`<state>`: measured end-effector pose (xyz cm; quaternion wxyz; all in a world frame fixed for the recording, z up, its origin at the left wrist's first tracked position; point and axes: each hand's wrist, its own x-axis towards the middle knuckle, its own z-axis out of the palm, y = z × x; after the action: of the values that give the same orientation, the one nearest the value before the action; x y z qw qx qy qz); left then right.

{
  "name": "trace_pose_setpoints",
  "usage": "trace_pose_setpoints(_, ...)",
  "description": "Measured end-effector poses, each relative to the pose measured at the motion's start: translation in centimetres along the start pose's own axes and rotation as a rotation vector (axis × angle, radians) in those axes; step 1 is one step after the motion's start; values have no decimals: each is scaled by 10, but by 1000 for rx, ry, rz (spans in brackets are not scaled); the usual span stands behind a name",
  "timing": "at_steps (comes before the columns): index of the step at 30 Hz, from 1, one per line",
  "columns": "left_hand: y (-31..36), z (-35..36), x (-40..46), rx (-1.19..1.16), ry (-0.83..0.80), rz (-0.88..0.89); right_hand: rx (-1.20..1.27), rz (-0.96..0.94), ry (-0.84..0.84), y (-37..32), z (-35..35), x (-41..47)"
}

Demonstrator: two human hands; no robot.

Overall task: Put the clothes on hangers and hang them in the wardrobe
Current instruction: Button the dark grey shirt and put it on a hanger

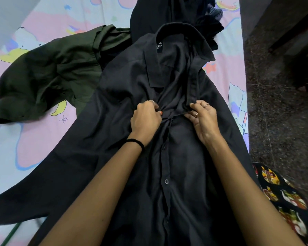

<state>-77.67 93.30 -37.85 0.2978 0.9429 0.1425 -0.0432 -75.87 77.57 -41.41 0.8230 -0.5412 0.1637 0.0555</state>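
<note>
Your black shirt (181, 157) lies flat and face-up on the bed (34, 139), collar at the far end, its smooth matte cloth buttoned down the near half. Your left hand (146, 119) and right hand (204, 118) each pinch a placket edge at the chest. A crumpled olive garment (48, 75) lies to the left, touching the shirt.

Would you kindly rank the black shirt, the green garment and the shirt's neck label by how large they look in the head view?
1. black shirt, though it lies nearest the camera
2. green garment
3. neck label
</note>
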Motion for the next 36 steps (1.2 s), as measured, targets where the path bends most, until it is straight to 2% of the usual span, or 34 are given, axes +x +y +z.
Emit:
trace_pose_setpoints(4,-18,-2,-6,-141,142,49,37,-12,-33,1,-1,0)
trace_pose_setpoints(9,-31,-3,-15,-114,157,47,24,-36,-60,4,-1,-2)
trace_pose_setpoints(13,-5,-11,-7,-126,297,263,24,-36,-65,5,-2,-1)
trace_pose_setpoints(15,13,-16,8,88,219,344,26,-33,-64,5,-2,-3)
trace_pose_setpoints(19,38,-28,45,779,29,433,28,-37,-63,4,-1,-5)
trace_pose_setpoints(21,43,-39,56,918,-27,473,37,-34,-67,3,-1,-5)
trace_pose_setpoints(23,44,-54,61,852,-56,475,52,-32,-71,3,-1,-5)
trace_pose_setpoints(27,58,-105,74,327,-61,455,107,-38,-89,3,-2,-4)
trace_pose_setpoints(31,79,-135,100,-29,-3,331,104,-42,-108,6,-5,0)
trace_pose_setpoints(36,68,-92,114,-118,-71,219,120,-26,-93,8,-6,0)
